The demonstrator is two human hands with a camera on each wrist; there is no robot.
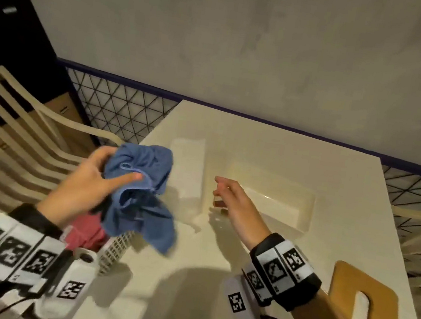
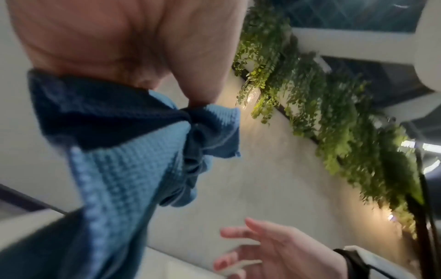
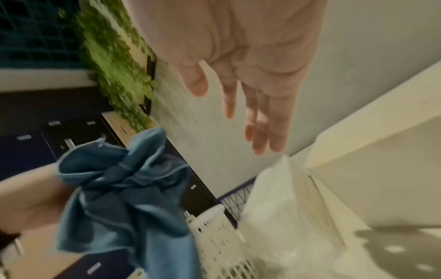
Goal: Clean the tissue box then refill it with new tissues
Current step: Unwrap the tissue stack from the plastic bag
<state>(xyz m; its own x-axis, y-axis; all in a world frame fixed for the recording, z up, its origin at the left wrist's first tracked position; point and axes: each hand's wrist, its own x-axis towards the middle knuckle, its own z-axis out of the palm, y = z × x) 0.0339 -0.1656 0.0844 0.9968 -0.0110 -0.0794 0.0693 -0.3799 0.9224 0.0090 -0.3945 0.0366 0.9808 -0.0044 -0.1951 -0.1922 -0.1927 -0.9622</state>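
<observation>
My left hand (image 1: 122,166) grips a crumpled blue cloth (image 1: 142,195) and holds it up over the table's left edge; the left wrist view shows the cloth (image 2: 124,151) bunched under my palm. My right hand (image 1: 222,189) hovers with straight, spread fingers (image 3: 262,132) and holds nothing. It is just left of the cream tissue box (image 1: 281,204), which stands open on the table, and the box (image 3: 369,179) also shows in the right wrist view. A clear-wrapped tissue pack (image 1: 188,167) lies between the two hands. The wooden slotted lid (image 1: 365,302) lies at the near right.
A white perforated basket (image 1: 114,251) with a red cloth (image 1: 85,233) sits at the table's (image 1: 185,291) left edge under my left hand. A slatted chair (image 1: 18,132) stands to the left. A wire mesh fence (image 1: 120,103) and a grey wall run behind.
</observation>
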